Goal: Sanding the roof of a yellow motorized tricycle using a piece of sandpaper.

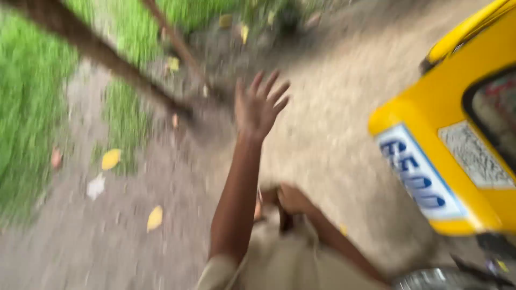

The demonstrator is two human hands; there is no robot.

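Observation:
The picture is motion-blurred. My left hand [260,104] is stretched out over the dirt ground [322,134], fingers spread, holding nothing. Its bare forearm runs down to a khaki short sleeve [220,271]. My right hand [293,198] is drawn in close against khaki clothing [285,258] at the lower middle. Its fingers look curled, but the blur hides whether they hold anything. A yellow vehicle body [446,91] stands to the right of both hands, apart from them.
The yellow vehicle carries a white panel with blue markings [416,174] and a dark window opening [494,115]. Grass [27,96] borders the left. Two brown slanted branches [107,56] cross the upper left. Yellow fallen leaves [110,158] lie on the dirt. Something metallic [430,279] shows at the bottom right.

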